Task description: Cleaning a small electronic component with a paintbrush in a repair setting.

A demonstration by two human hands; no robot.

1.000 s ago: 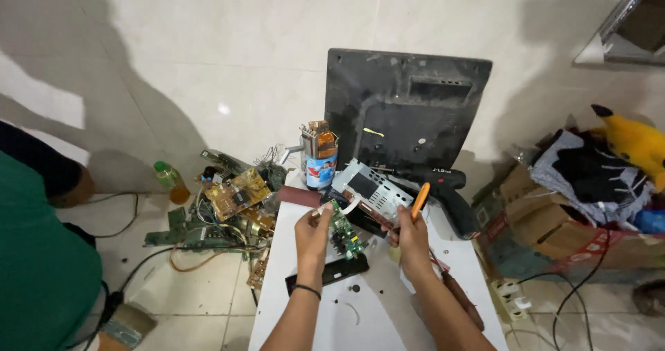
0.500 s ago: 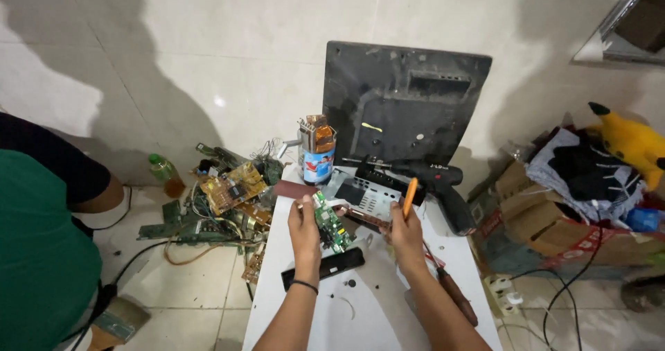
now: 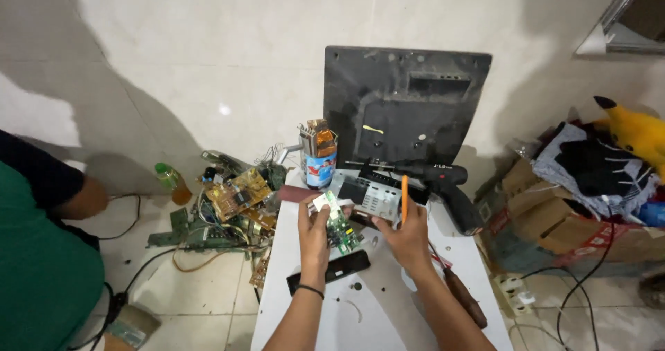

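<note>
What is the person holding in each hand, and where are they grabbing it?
The left hand grips a small green circuit board by its left edge. The right hand holds an orange-handled tool by its lower part; its tip is hidden.

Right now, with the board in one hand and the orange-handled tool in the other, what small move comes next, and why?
Probably bring the orange-handled tool in the right hand down to the green circuit board. The left hand holds the board up over the white table, while the tool stands upright beside it, apart from it.
</note>
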